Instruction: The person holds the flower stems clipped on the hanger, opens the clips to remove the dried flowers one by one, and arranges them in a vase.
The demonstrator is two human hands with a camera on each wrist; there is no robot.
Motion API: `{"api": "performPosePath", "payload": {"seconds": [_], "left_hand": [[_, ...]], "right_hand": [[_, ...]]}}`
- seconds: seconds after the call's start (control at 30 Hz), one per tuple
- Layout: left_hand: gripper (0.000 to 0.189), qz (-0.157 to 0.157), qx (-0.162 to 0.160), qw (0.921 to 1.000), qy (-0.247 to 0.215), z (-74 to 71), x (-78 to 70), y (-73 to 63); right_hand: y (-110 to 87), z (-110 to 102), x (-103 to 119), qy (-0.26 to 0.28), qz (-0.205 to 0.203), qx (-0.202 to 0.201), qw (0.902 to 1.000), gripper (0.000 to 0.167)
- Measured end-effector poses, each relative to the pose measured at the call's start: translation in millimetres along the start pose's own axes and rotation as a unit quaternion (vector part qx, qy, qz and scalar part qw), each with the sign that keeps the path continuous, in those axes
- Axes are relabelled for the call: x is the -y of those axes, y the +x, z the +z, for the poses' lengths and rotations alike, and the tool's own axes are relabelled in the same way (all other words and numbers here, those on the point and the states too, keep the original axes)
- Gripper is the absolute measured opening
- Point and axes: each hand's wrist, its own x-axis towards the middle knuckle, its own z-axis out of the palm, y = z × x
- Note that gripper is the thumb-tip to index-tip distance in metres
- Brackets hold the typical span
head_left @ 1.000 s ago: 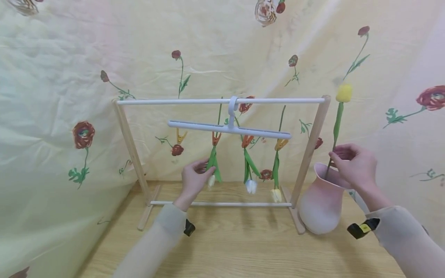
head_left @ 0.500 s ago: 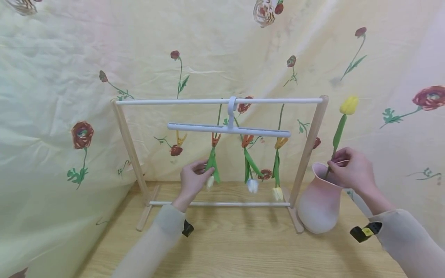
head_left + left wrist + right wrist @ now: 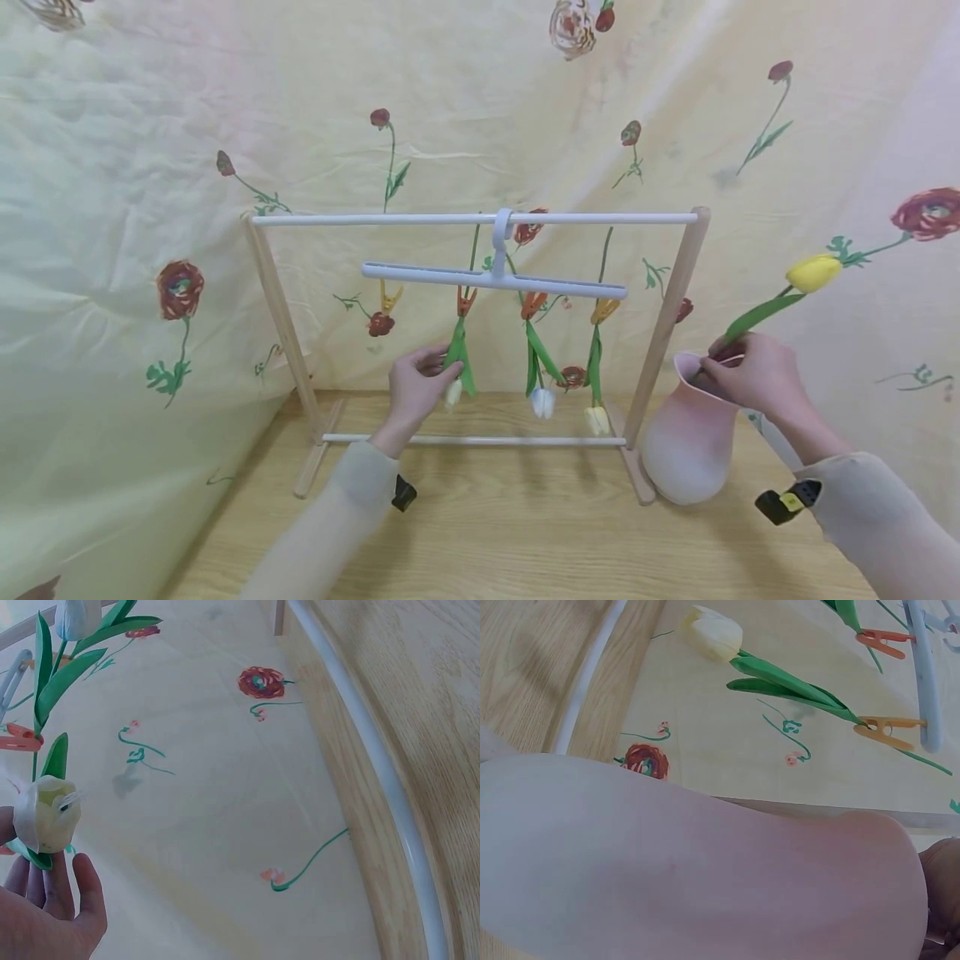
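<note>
My left hand (image 3: 418,385) pinches an upside-down white tulip (image 3: 46,817) by its leaves, just above the bloom. An orange-red clip (image 3: 466,302) on the white hanger (image 3: 435,273) still grips that tulip's stem. At the right, my right hand (image 3: 761,373) holds a yellow tulip (image 3: 813,273) low on its stem, over the mouth of the pink-and-white vase (image 3: 688,450). The yellow bloom leans to the right. The lower end of its stem is hidden by the fingers and the vase rim. In the right wrist view the vase covers most of the hand.
A bluish-white tulip (image 3: 543,403) and a pale yellow tulip (image 3: 597,420) hang head down from other clips. One yellow clip (image 3: 390,298) at the hanger's left holds nothing. The wooden rack (image 3: 675,321) stands on the table (image 3: 480,533), its right foot beside the vase.
The yellow tulip has tipped from nearly upright to leaning right, and its bloom has come lower. The right hand has sunk slightly toward the vase mouth. My left hand stays put.
</note>
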Motion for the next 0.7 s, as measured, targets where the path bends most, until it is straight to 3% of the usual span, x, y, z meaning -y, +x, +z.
{"api": "performPosePath", "payload": {"seconds": [0.33,0.7], "left_hand": [[0.031,0.026,0.003,0.9997,0.0,-0.7,-0.3,0.1],[0.031,0.026,0.01,0.9996,-0.006,-1.7,1.6,0.3]], "right_hand": [[1.4,-1.5,3.7,-0.028,-0.006,0.042,0.9987,0.021],[0.2,-6.7,5.5,-0.036,0.017,0.102,0.994,0.03]]}}
